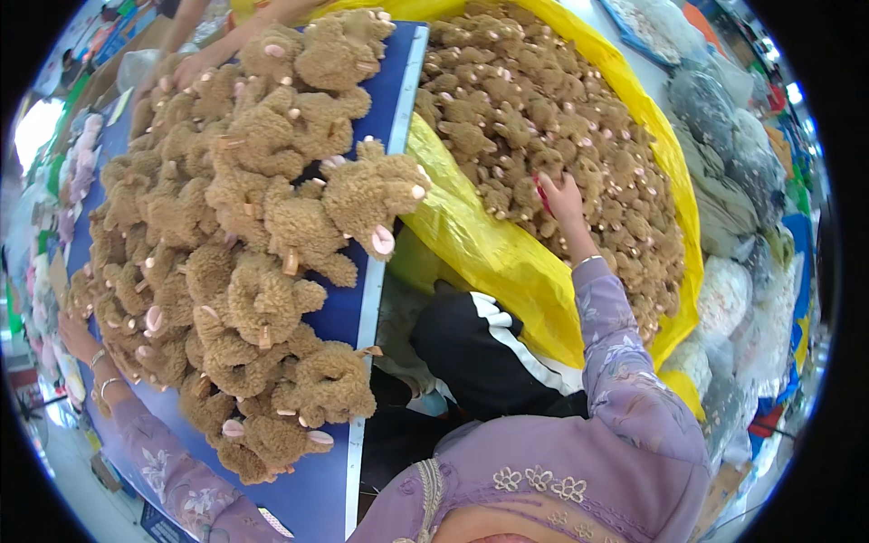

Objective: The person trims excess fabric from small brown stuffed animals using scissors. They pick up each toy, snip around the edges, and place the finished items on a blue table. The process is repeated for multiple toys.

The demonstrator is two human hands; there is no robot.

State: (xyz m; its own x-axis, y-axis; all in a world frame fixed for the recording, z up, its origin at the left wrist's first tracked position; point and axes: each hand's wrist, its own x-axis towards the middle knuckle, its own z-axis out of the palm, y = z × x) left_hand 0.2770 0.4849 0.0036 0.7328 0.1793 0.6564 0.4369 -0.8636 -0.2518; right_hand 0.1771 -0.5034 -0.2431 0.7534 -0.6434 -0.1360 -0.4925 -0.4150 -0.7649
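Note:
A heap of brown curly plush pieces (262, 290) with pink-lined ears covers much of the blue table (312, 493) on the left. Against the heap's left edge rests my left hand (80, 340), open, its fingers partly hidden by the plush. My right hand (565, 201) is over a large yellow sheet-lined container (507, 276) filled with smaller-looking brown plush pieces (543, 109). Its fingers are closed on a small red object (543, 193), whose kind I cannot make out. One plush piece (373, 195) juts over the table's pale edge.
Another person's hand (195, 65) touches the far side of the heap. My leg in black trousers (462, 339) fills the gap between table and yellow container. Stuffed clear bags (724, 294) line the right side. More pale plush (83, 149) lies at the far left.

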